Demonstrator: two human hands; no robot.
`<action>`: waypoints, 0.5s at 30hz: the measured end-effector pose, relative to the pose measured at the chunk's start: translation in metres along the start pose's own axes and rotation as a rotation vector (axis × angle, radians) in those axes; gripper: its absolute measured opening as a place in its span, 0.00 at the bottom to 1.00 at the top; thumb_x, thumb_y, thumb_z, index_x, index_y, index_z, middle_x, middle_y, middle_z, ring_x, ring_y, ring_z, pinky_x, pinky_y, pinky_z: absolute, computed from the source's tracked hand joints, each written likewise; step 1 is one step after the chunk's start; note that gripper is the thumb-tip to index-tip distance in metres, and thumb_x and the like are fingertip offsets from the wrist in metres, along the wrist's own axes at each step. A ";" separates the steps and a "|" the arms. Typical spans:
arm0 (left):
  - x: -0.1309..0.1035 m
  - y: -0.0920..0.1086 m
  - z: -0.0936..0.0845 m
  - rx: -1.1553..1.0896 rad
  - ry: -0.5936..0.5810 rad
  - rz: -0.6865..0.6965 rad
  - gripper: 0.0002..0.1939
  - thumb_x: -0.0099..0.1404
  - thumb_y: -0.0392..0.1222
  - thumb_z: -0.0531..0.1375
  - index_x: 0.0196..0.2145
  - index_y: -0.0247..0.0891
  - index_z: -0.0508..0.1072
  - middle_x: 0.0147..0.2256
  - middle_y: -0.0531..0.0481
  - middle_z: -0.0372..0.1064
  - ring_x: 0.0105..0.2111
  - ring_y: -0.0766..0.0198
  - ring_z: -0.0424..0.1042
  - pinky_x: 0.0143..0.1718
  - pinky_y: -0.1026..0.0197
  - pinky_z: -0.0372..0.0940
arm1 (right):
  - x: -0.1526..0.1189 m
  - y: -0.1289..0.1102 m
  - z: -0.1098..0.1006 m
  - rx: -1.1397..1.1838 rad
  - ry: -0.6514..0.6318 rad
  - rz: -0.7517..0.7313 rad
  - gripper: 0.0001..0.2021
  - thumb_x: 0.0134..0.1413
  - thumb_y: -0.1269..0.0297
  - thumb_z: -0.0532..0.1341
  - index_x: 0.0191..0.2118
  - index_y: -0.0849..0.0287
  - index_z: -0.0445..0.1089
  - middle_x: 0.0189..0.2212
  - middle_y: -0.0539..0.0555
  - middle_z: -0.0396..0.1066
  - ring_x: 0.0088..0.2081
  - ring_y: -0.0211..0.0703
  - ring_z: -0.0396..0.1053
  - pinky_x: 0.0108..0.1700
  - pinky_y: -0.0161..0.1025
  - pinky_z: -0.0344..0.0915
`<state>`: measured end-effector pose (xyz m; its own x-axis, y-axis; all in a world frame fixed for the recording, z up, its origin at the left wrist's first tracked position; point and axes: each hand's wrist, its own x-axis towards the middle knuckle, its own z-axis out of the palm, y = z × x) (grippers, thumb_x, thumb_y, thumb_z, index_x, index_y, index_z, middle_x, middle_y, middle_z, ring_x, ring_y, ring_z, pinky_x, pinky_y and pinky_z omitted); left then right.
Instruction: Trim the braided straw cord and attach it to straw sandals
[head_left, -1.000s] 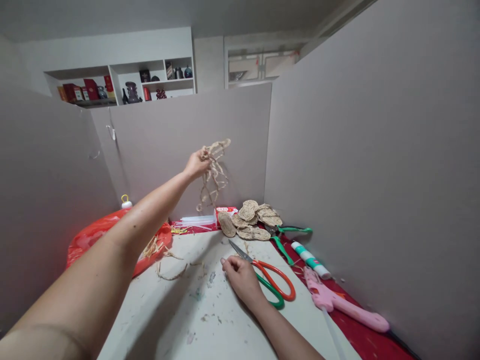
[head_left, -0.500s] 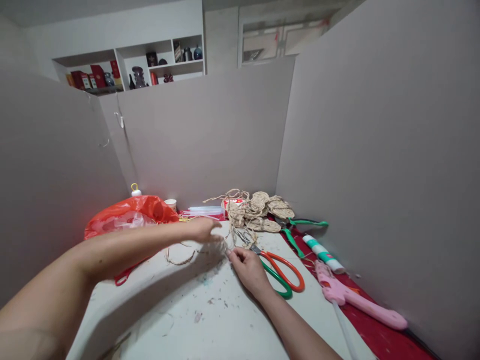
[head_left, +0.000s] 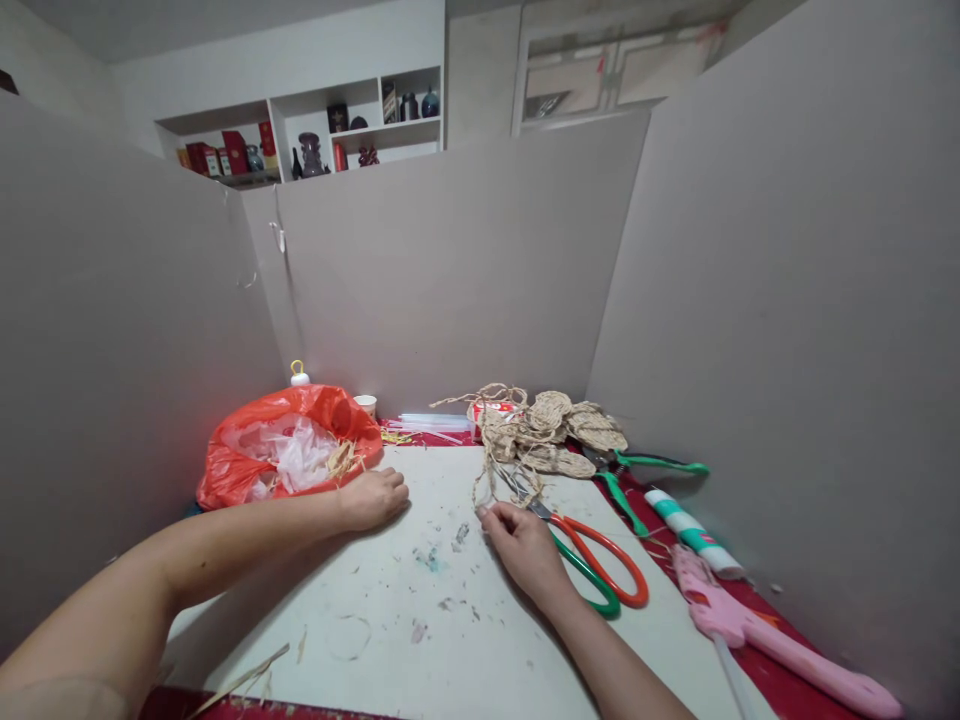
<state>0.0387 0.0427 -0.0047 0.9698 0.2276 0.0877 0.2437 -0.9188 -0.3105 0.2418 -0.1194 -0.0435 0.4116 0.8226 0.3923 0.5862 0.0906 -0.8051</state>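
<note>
Grey partitions (head_left: 435, 280) box in a white counter (head_left: 450, 660). Cord (head_left: 496, 445), held aloft by the left hand (head_left: 375, 498) a second ago, now lies on the woven pads (head_left: 555, 412) at one o'clock — so that hand seems done with it. It rests at ten o'clock beside the red bag (head_left: 225, 470), fingers curled under, their grip hidden. At three o'clock, beside the scissors (head_left: 562, 524), the right hand (head_left: 525, 550) lies near the cord's end — whether its fingers pinch a strand, I cannot tell. Cord partly covers the blades.
</note>
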 end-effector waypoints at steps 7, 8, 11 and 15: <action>0.013 -0.031 0.006 -0.009 -0.025 -0.128 0.19 0.68 0.46 0.49 0.27 0.33 0.71 0.26 0.44 0.69 0.24 0.63 0.66 0.28 0.62 0.58 | 0.000 0.001 -0.001 -0.015 -0.013 0.007 0.19 0.53 0.50 0.52 0.18 0.56 0.54 0.16 0.46 0.52 0.22 0.36 0.53 0.25 0.34 0.51; 0.018 -0.036 0.003 -0.012 -0.015 -0.152 0.19 0.67 0.47 0.49 0.27 0.33 0.71 0.26 0.44 0.69 0.24 0.63 0.66 0.28 0.62 0.58 | 0.000 0.002 -0.001 -0.016 -0.015 0.009 0.19 0.54 0.51 0.52 0.18 0.56 0.53 0.16 0.46 0.51 0.22 0.36 0.52 0.25 0.34 0.51; 0.037 -0.053 -0.014 -0.015 0.034 -0.253 0.20 0.69 0.46 0.46 0.28 0.34 0.71 0.26 0.46 0.69 0.24 0.65 0.66 0.28 0.63 0.57 | 0.000 0.003 -0.001 -0.012 -0.018 0.013 0.19 0.54 0.51 0.52 0.19 0.56 0.52 0.16 0.45 0.50 0.22 0.36 0.51 0.25 0.33 0.50; 0.065 -0.082 -0.036 -0.002 0.114 -0.408 0.24 0.71 0.48 0.39 0.34 0.35 0.70 0.32 0.44 0.70 0.31 0.62 0.68 0.33 0.62 0.58 | 0.000 0.004 -0.001 -0.017 -0.018 0.007 0.19 0.54 0.51 0.52 0.19 0.57 0.52 0.17 0.45 0.49 0.22 0.36 0.51 0.26 0.33 0.50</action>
<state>0.0817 0.1208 0.0607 0.7863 0.5362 0.3070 0.6076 -0.7613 -0.2264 0.2443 -0.1194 -0.0461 0.4027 0.8334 0.3785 0.5955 0.0754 -0.7998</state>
